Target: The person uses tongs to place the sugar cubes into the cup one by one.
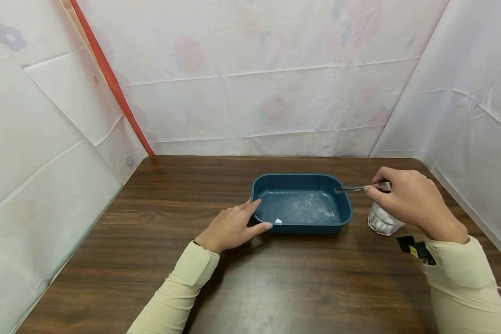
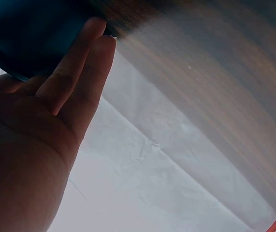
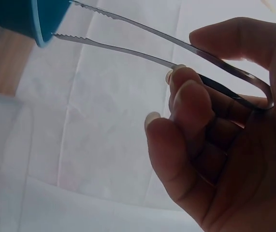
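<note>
I have the left hand resting on the left end of the blue dish, fingers fairly straight, while the right hand grips metal tongs, spread tips at the right rim. The dish sits on the counter, a small white piece inside toward its near-left corner. Dropping my right hand too low could knock over the clear cup beneath it, and a tip snagging the rim could jolt the dish.
</note>
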Motion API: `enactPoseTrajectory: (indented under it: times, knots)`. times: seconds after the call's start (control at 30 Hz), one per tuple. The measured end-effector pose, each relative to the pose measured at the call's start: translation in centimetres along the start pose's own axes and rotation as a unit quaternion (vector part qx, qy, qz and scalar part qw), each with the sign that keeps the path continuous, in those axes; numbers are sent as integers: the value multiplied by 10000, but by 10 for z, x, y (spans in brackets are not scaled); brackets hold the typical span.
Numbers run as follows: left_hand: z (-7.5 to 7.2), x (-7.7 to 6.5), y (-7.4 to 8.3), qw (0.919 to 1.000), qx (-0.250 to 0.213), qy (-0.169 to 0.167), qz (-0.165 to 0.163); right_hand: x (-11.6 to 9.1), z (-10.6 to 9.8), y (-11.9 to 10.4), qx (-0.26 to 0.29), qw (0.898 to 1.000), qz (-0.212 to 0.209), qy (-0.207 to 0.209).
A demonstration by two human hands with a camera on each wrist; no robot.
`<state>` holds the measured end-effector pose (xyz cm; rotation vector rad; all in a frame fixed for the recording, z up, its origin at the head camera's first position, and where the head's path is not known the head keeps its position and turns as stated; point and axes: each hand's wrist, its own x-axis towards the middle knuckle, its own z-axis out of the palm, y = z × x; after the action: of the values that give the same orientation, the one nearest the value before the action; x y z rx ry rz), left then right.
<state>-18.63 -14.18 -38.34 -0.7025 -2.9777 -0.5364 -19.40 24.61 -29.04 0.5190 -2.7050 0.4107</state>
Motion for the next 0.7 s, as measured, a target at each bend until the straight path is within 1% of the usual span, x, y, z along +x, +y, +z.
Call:
enactPoseTrajectory:
  times: [0.33,0.43,0.57,0.7]
  knots:
    - [0,0,1,9999,-123,-77,-91,2,16,-14,98,9987,-125,-492]
    - [0,1,1,9999,-130,-70,-70,3,21,-17,109,9984,-205,-521]
    - [0,1,0,9998,-171,34,-14,4,28,-22,135,9975,-400,-561]
    - [0,2,-1,9996,-225,179,34,4,35,-27,355,9951,-640,-670]
